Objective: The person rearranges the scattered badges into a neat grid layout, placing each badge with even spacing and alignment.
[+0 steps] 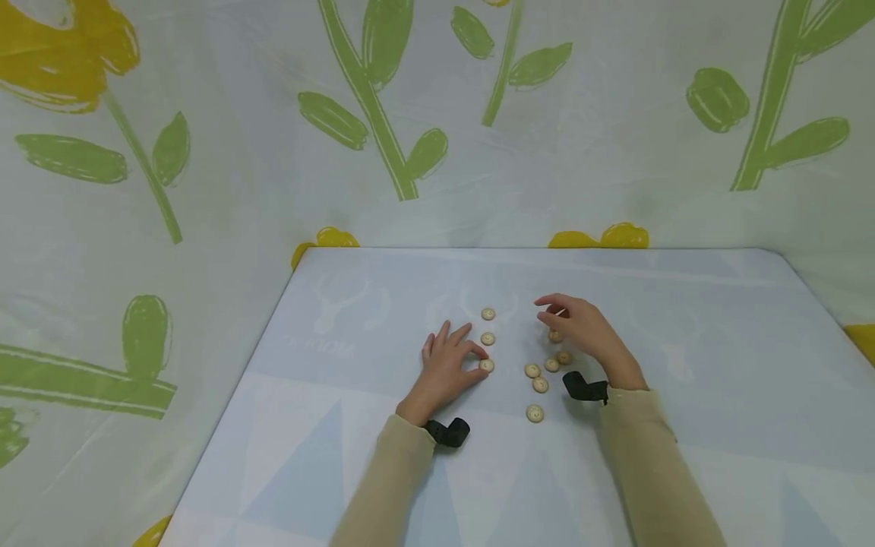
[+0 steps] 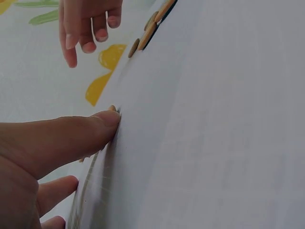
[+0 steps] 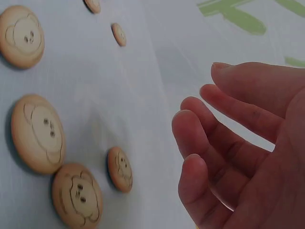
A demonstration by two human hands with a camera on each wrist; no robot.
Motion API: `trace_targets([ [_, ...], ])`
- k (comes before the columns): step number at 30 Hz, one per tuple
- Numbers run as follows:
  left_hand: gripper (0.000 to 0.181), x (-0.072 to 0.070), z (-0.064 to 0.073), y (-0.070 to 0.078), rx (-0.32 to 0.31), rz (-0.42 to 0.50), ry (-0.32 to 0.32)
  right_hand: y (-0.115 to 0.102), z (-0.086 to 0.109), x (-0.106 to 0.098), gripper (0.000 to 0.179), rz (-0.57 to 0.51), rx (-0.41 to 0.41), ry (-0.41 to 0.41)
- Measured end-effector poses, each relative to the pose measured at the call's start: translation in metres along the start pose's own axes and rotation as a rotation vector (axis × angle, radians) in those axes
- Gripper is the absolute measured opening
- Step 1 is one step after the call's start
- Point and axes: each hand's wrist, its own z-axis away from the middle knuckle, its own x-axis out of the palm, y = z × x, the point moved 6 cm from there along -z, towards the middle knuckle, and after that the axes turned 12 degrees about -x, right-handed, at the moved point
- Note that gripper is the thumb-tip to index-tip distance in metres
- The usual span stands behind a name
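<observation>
1 round tan wooden disc point(image 1: 486, 366) lies on the pale blue-and-white patterned tabletop point(image 1: 752, 365), pinched by the left hand point(image 1: 446, 371); 2 matching discs point(image 1: 488, 339) line up beyond it. Right hand point(image 1: 576, 325) hovers apart, loosely curved, empty, near 6 more discs point(image 1: 540, 385). Beige sleeves point(image 1: 659, 463) cover both forearms.

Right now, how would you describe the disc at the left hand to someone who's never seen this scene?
On the pale table, find the left hand. It pinches a small round wooden disc, at the near end of a column of three. It alone is pinched; the two discs beyond it lie untouched.
</observation>
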Motion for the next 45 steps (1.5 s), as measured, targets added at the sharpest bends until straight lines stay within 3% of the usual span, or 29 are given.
trace_targets([
  [17, 0.014, 0.000, -0.001, -0.001, -0.001, -0.009, -0.001, 0.034, 0.008, -0.001, 0.039, 0.039, 0.099, -0.105],
  [28, 0.015, 0.001, -0.001, -0.002, -0.002, -0.007, -0.001, 0.034, 0.009, 0.002, 0.031, 0.054, 0.111, -0.148],
  [45, 0.014, 0.001, -0.001, -0.002, -0.018, -0.006, -0.011, 0.035, 0.008, 0.006, 0.019, 0.073, 0.122, -0.143],
])
